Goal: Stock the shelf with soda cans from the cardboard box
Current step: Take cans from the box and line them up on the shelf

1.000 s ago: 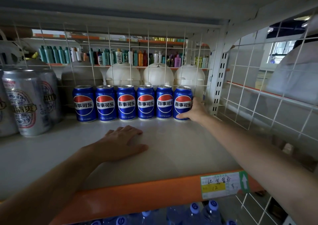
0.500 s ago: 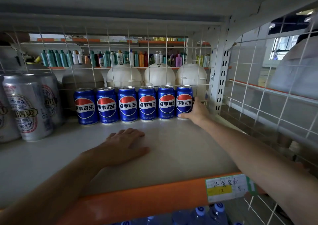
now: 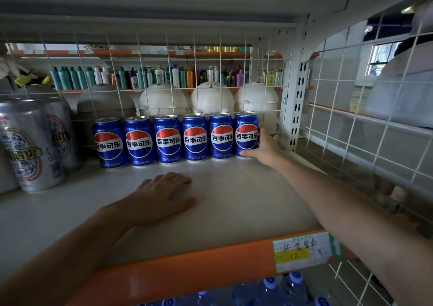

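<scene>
- Placing step: the right hand [image 3: 264, 148] wraps the sixth Pepsi can [image 3: 246, 134], upright at the right end of the Pepsi row [image 3: 168, 139]
- The left hand [image 3: 164, 193] lies flat, holding nothing, on the shelf [image 3: 246, 200] before that row
- Next, likely: release, then start a front row

Back: six soda cans [image 3: 168, 139] stand upright in one row on the shelf [image 3: 246, 200], side by side, just before the wire grid [image 3: 194, 48].
Left: larger cans [image 3: 28, 146] stand beside the row, nearer the front.
Right: the right hand [image 3: 264, 148] grips the end can [image 3: 246, 134], last in the row.
Centre: the left hand [image 3: 164, 195] rests flat on the shelf, before the row.
Front edge: price label [image 3: 302, 250] at right; water bottles [image 3: 269, 289] below.
</scene>
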